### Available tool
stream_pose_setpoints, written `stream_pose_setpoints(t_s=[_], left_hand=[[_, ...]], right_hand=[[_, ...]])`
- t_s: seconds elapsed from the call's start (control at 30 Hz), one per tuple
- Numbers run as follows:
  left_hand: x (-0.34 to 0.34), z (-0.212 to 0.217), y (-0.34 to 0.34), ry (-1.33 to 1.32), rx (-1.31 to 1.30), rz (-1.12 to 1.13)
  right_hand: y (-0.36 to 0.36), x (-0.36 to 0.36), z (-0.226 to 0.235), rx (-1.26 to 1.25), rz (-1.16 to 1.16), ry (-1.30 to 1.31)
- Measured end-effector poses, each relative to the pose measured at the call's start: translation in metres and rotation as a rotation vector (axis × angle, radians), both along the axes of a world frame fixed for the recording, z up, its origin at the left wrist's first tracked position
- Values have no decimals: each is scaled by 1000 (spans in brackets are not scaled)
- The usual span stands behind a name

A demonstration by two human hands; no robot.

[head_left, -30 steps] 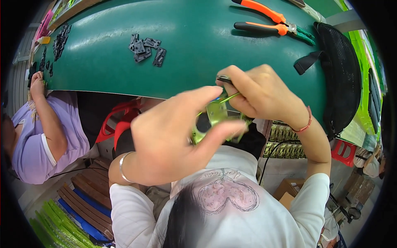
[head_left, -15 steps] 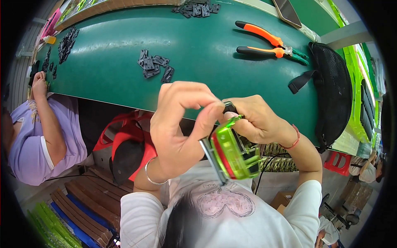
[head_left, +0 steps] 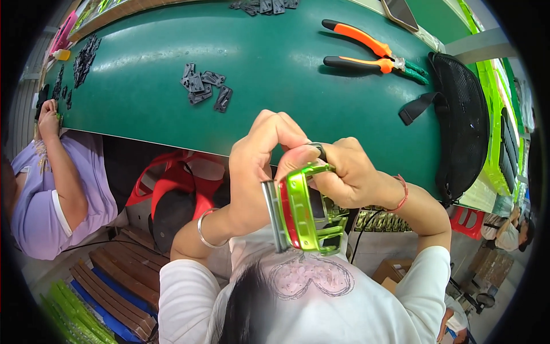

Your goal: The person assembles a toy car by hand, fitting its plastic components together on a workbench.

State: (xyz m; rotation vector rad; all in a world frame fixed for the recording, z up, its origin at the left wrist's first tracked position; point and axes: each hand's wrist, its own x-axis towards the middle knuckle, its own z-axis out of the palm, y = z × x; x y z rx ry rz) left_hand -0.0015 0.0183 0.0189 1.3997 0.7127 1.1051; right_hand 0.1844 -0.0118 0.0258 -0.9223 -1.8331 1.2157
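Close to my body, in front of the table edge, I hold a bright green plastic housing (head_left: 299, 209) with a red layer and a grey metal bar (head_left: 272, 215) along its left side. My right hand (head_left: 349, 172) is closed around its upper right part, with the fingers curled in. My left hand (head_left: 260, 155) is closed too, thumb and index finger pinching at the top of the housing. A small dark curved piece (head_left: 319, 151) shows between the two hands' fingertips. The fingers partly hide where these parts meet.
On the green table (head_left: 275, 86) lie several flat black plastic parts (head_left: 199, 86), orange-handled pliers (head_left: 366, 46) and a black mesh pouch (head_left: 463, 114). More black parts (head_left: 263, 6) lie farther back. To the left, a person in purple (head_left: 63, 195) sits near a red chair (head_left: 183, 178).
The housing has turned, showing its green frame more side-on, and shifted slightly left. My left hand has moved a little right, its fingers drawn in closer. The table view has shifted slightly.
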Motion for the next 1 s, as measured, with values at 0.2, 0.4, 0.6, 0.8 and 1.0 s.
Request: stream_pose_setpoints(t_s=[0.2,0.4,0.6,0.8,1.0], left_hand=[[-1,25,1,14,23,-41],[0,18,-2,-3,-31,-15],[-3,19,0,3,-96,-17],[-17,38,21,159,421,85],[-44,71,37,531,955,-210]], right_hand=[[1,13,-4,-667,91,572],[22,13,6,-960,451,835],[23,13,1,-985,475,843],[23,14,18,-878,29,317],[26,17,26,-496,104,-40]])
